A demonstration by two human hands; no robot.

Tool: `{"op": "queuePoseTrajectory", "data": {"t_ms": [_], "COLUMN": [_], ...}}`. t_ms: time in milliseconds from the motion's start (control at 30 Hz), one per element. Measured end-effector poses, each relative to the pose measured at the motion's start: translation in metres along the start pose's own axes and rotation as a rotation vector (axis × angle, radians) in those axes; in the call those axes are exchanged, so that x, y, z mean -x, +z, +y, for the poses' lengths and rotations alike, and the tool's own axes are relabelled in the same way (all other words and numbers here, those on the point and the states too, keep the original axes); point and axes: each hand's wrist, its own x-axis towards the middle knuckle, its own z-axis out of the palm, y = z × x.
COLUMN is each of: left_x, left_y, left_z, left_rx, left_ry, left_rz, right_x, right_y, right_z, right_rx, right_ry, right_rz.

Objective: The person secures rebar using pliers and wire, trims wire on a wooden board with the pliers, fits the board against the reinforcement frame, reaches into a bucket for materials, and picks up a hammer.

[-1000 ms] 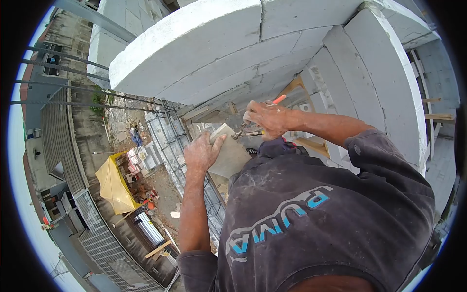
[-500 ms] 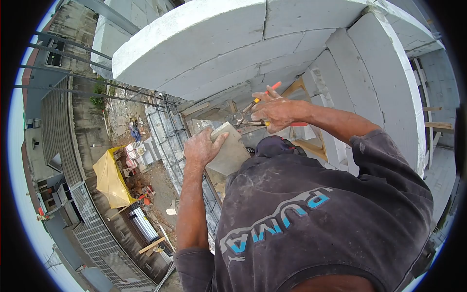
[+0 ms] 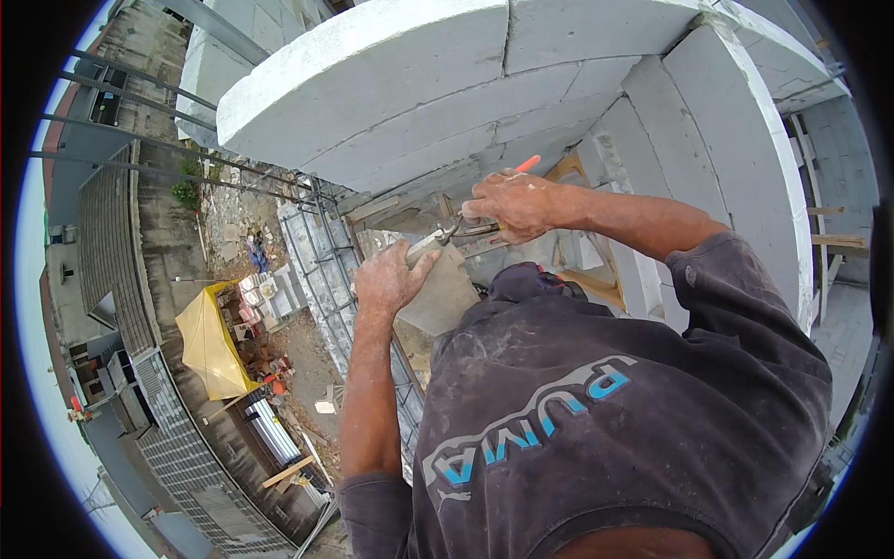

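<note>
My left hand [image 3: 386, 279], dusty and with fingers closed, grips a flat grey tile [image 3: 445, 291] by its upper edge, thumb on the near face. My right hand [image 3: 515, 205] is wrapped round the handles of a pair of pincers [image 3: 456, 228]; one orange-red grip [image 3: 528, 164] sticks out past the fingers. The metal jaws are at the tile's upper corner and appear to touch it. Whether they bite into it is too small to tell. Most of the second handle is hidden by the right hand.
A curved white block wall [image 3: 419, 93] rises ahead, with another block wall [image 3: 694, 121] on the right. Steel rebar [image 3: 321, 247] runs along the left edge. Far below lie a yellow tarp [image 3: 212, 340], rubble and roofs. A wooden frame [image 3: 596, 284] stands beneath my right arm.
The pincers have moved left onto the tile's corner, and their spread handles have been squeezed together in my right hand. My left hand keeps its hold on the tile, nearly still.
</note>
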Motion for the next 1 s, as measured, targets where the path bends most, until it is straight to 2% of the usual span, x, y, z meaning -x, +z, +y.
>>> {"op": "queuePoseTrajectory", "data": {"t_ms": [133, 233, 333, 533, 633, 833, 933, 1000], "left_x": [0.0, -0.001, -0.007, -0.022, -0.033, -0.048, -0.049, -0.046], "left_y": [0.002, 0.006, 0.005, 0.021, 0.026, 0.033, 0.039, 0.029], "left_z": [0.0, 0.009, 0.023, 0.029, 0.025, -0.015, -0.027, -0.018], "left_rx": [0.026, 0.001, -0.036, -0.015, 0.0, 0.03, 0.072, 0.069], "left_ry": [0.013, -0.004, -0.067, -0.191, -0.307, -0.349, -0.361, -0.423], "left_rz": [-0.003, 0.046, 0.007, -0.04, -0.072, -0.146, -0.104, -0.132], "right_x": [0.001, -0.011, -0.02, -0.029, -0.046, -0.072, -0.078, -0.079], "right_y": [-0.003, -0.001, -0.002, 0.008, 0.022, 0.018, 0.016, 0.035], "right_z": [-0.002, 0.013, 0.019, 0.021, 0.012, -0.003, -0.024, -0.047], "right_rx": [-0.068, 0.105, -0.009, -0.054, -0.066, -0.056, -0.024, -0.053], "right_ry": [0.049, 0.069, 0.204, 0.282, 0.41, 0.415, 0.501, 0.571], "right_rz": [0.121, -0.108, -0.311, -0.327, -0.231, -0.211, -0.202, -0.08]}}
